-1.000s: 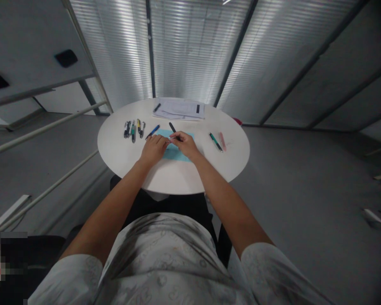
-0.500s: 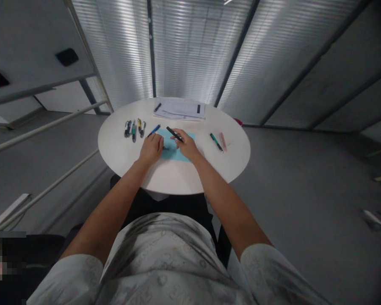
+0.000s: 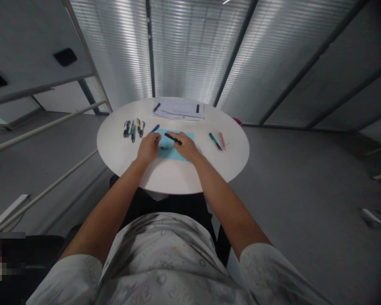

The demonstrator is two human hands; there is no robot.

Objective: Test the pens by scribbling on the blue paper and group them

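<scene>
My right hand [image 3: 186, 146] is closed on a black pen [image 3: 172, 138] over the right part of a light blue sheet [image 3: 173, 153]. At the sheet's left edge is my left hand [image 3: 148, 147], its fingers curled together; what they hold, if anything, is hidden. A small dark, shiny piece [image 3: 162, 147] lies on the sheet beside my left fingers. Just beyond that hand a blue pen [image 3: 155, 128] rests on the table, partly covered by it.
On the round white table [image 3: 171, 182], several pens [image 3: 133, 130] lie at the left. A green-and-black pen [image 3: 215, 142] and a pink strip [image 3: 222, 141] are at the right. White papers [image 3: 178, 108] with a dark pen [image 3: 156, 107] lie at the back.
My left hand has drawn back slightly to the left, showing more of the small dark piece. The black pen in my right hand has tilted flatter and sits slightly lower.
</scene>
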